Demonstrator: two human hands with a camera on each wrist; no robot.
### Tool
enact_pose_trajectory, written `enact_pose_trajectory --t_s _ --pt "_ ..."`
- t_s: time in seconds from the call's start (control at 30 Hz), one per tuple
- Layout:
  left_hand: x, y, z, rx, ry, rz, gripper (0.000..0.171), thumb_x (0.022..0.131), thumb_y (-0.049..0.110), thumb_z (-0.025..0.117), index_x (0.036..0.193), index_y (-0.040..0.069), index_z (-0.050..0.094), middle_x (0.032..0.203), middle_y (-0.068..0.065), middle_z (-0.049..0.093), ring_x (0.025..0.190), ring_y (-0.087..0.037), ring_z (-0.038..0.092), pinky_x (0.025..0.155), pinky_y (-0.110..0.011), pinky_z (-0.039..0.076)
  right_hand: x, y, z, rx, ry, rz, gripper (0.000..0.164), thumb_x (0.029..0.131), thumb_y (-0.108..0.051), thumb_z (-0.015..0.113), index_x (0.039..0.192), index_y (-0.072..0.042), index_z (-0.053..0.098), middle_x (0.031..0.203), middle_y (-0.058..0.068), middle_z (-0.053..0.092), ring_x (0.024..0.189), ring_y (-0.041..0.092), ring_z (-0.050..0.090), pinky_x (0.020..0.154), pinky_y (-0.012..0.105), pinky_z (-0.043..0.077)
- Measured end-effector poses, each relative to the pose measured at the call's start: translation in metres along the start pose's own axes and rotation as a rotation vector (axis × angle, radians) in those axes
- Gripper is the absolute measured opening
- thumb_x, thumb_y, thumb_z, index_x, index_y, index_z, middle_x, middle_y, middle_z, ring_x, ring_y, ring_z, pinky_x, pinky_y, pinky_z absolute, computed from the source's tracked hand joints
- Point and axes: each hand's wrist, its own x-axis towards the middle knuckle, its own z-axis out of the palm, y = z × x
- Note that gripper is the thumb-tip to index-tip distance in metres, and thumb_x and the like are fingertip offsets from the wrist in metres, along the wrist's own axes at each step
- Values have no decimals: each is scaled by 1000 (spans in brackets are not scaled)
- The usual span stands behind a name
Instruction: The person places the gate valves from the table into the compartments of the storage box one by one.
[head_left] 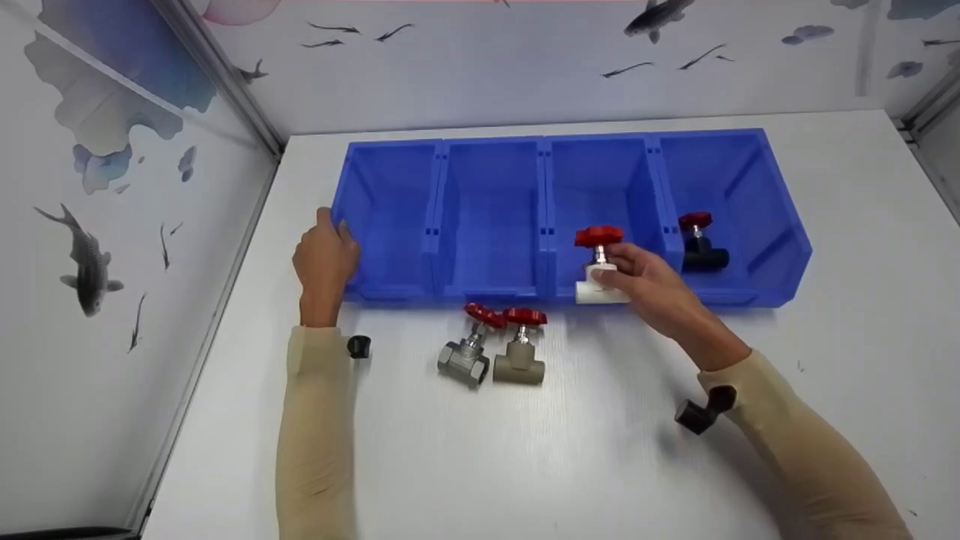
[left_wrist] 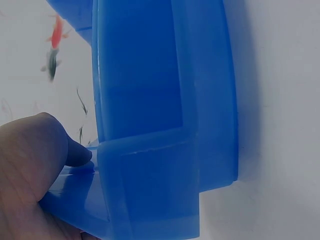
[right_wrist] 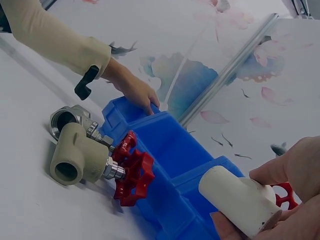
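Note:
My right hand pinches a white valve with a red handwheel between thumb and fingers, over the front edge of the third blue bin from the left. In the right wrist view the white valve shows its pipe body close up. At the far left, my left hand grips the outer side wall of the leftmost bin; its thumb lies over the rim in the left wrist view. On the table in front of the bins lie a metal valve and a beige valve, both with red handwheels.
A black valve with a red handwheel sits in the rightmost bin. The bins stand joined in a row on the white table. Printed panels rise behind and at the left side.

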Motion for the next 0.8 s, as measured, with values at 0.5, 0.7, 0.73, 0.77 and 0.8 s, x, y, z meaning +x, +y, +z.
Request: enact_pose_trajectory --t_s 0.5,0.7,0.73,0.77,0.8 --pt "0 0 0 -2 -18 -14 43 106 25 42 138 -2 46 121 -30 64 104 -47 64 85 -58 51 8 -7 1 17 7 34 71 99 -26 62 153 1 25 153 14 39 136 28 43 118 42 26" --pt "-1 2 -2 -9 -12 -10 42 105 24 41 139 -2 47 121 -29 64 103 -47 65 83 -58 51 15 -7 1 34 18 14 55 100 -20 60 145 1 35 139 13 51 120 21 52 107 34 38" --pt "-1 2 -2 -9 -12 -9 42 105 23 41 139 -2 47 121 -29 64 104 -47 65 82 -58 51 16 -7 1 21 20 10 54 100 -21 60 144 0 37 138 12 52 119 20 52 106 34 38" --pt "-2 2 -2 -10 -12 -9 42 105 23 41 139 -2 47 121 -29 64 104 -47 65 82 -58 51 17 -7 1 13 22 8 54 100 -23 61 143 0 39 137 11 52 119 20 52 106 34 38" --pt "-2 2 -3 -9 -12 -9 43 105 23 41 139 -2 47 121 -29 64 104 -47 65 82 -58 51 18 -7 0 0 26 6 55 99 -25 62 143 -1 39 137 11 53 120 21 51 107 36 37"
